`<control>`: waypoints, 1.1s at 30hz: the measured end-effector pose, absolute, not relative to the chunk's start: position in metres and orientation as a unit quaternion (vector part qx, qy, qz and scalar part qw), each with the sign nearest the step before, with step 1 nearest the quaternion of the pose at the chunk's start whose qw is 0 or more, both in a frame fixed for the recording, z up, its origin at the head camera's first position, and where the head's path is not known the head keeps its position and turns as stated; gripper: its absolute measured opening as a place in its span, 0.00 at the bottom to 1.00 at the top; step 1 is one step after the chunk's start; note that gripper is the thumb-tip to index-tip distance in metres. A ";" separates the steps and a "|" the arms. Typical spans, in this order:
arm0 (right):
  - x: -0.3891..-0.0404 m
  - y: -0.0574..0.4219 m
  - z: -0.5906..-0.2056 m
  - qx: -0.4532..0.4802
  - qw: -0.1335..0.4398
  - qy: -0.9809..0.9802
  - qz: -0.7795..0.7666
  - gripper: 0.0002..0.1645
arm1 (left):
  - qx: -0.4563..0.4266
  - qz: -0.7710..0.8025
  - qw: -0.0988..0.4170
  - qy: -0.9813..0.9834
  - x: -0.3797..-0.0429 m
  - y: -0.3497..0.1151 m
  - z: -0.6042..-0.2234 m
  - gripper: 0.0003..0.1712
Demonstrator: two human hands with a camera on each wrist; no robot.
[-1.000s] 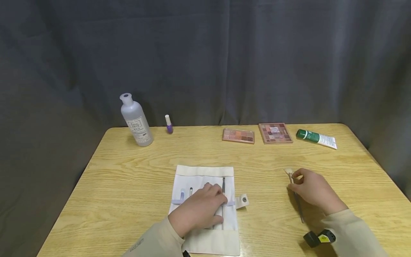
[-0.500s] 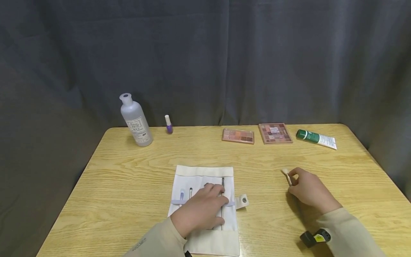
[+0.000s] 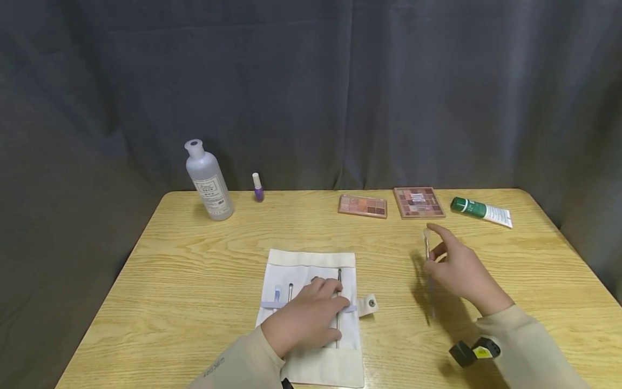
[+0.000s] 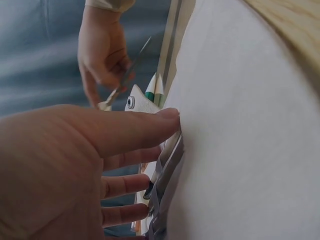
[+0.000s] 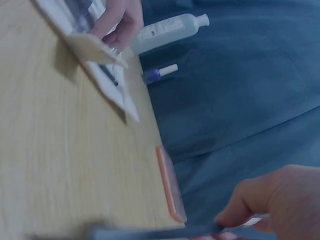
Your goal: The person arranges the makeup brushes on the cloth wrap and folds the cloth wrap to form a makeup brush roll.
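In the head view my right hand (image 3: 459, 273) pinches a makeup brush (image 3: 427, 246) between thumb and fingers, its pale fan-shaped bristles up and its thin handle pointing down toward the table's near side. The left wrist view also shows this brush (image 4: 131, 70) slanting out of the right hand. My left hand (image 3: 308, 319) lies over an unfolded white fabric brush roll (image 3: 323, 367), fingers spread and thumb extended on the cloth. Slim brushes, such as a dark-tipped brush (image 3: 339, 283), sit under the roll's lilac elastic band (image 3: 272, 304). The hand hides the roll's middle.
A snap tab (image 3: 367, 304) sticks out from the roll's right side. Along the back stand a large bottle (image 3: 210, 186) and a purple nail polish bottle (image 3: 258, 192). Two eyeshadow palettes, a small palette (image 3: 362, 206) and a square palette (image 3: 419, 203), lie beside a green-and-white tube (image 3: 481, 210).
My right hand has raised the brush from the table and shifted it slightly left, turning it more upright. The left hand stays nearly still on the brush roll.
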State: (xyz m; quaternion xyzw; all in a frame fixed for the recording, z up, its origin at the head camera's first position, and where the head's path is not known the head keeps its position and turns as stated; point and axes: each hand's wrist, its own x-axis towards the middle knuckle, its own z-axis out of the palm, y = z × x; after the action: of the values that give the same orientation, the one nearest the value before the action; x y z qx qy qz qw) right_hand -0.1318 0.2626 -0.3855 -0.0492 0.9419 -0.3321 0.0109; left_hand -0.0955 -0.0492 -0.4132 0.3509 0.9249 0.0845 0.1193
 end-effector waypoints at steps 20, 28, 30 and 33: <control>-0.148 0.191 -0.373 -0.106 -0.050 0.852 -0.511 0.54 | 0.356 0.083 0.120 0.923 -0.098 -0.048 -0.414 0.28; -0.148 0.171 -0.388 -0.120 -0.024 0.855 -0.505 0.53 | 0.362 0.080 0.112 0.922 -0.098 -0.049 -0.414 0.28; -0.147 0.169 -0.390 -0.122 -0.018 0.855 -0.503 0.52 | 0.362 0.079 0.112 0.922 -0.098 -0.049 -0.414 0.28; -0.148 0.165 -0.395 -0.125 -0.011 0.857 -0.500 0.51 | 0.361 0.078 0.110 0.923 -0.098 -0.049 -0.414 0.29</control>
State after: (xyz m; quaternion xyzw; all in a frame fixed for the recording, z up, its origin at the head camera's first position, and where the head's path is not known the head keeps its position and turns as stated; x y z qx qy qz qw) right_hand -0.1477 0.1648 -0.3947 -0.1248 0.8571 -0.4997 -0.0113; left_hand -0.0985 -0.0488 -0.4142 0.3614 0.9226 0.0777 0.1103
